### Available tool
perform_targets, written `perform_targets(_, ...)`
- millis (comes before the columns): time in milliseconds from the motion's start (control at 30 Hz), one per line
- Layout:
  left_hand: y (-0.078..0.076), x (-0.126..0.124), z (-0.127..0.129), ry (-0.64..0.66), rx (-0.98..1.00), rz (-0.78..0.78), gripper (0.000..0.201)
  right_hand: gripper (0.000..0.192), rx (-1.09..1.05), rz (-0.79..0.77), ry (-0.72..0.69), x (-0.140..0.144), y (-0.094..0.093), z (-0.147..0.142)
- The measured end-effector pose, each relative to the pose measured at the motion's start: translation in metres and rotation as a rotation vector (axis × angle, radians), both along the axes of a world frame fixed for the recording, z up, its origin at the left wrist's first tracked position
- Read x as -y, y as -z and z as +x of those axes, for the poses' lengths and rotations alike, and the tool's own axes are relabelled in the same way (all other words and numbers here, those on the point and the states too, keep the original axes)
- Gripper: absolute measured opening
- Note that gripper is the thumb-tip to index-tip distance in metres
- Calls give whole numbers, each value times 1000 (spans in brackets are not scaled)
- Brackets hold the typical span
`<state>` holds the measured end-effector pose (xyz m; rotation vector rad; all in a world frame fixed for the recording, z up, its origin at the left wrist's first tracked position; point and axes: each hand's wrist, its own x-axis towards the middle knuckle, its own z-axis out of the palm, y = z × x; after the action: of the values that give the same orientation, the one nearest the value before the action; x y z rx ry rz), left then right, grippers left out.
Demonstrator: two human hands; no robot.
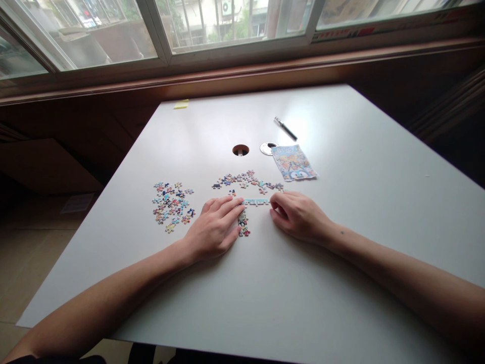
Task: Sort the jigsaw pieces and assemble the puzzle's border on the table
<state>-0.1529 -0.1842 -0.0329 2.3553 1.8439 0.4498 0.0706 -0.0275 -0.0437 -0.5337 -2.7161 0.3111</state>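
Several joined jigsaw puzzle pieces form a corner on the table: a pale blue top strip point(256, 201) and a darker column point(243, 223) running down from its left end. My left hand point(214, 226) lies flat with fingers stretched out, its fingertips touching the corner and the column's left side. At the strip's right end is my right hand point(297, 215), its fingers curled and pinched together. Whatever sits between those fingertips is hidden. Loose jigsaw pieces point(246, 178) lie in an arc just beyond the strip. A larger pile of pieces point(170, 203) spreads left of my left hand.
A colourful picture sheet point(294, 163) lies beyond my right hand, partly over a round metal cover point(267, 148). Beside it the white table point(204, 131) has a round hole point(240, 150). Farther back are a pen point(286, 128) and a yellow sticky note point(181, 104), near the window.
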Motion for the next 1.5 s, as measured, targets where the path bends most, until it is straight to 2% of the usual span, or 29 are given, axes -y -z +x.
perform_targets(800, 0, 0, 0, 3, -10, -5, 48, 14, 21, 21, -1, -1, 0, 0)
perform_targets(1500, -1, 0, 0, 8, 6, -1, 48, 13, 28, 11, -9, -1, -1, 0)
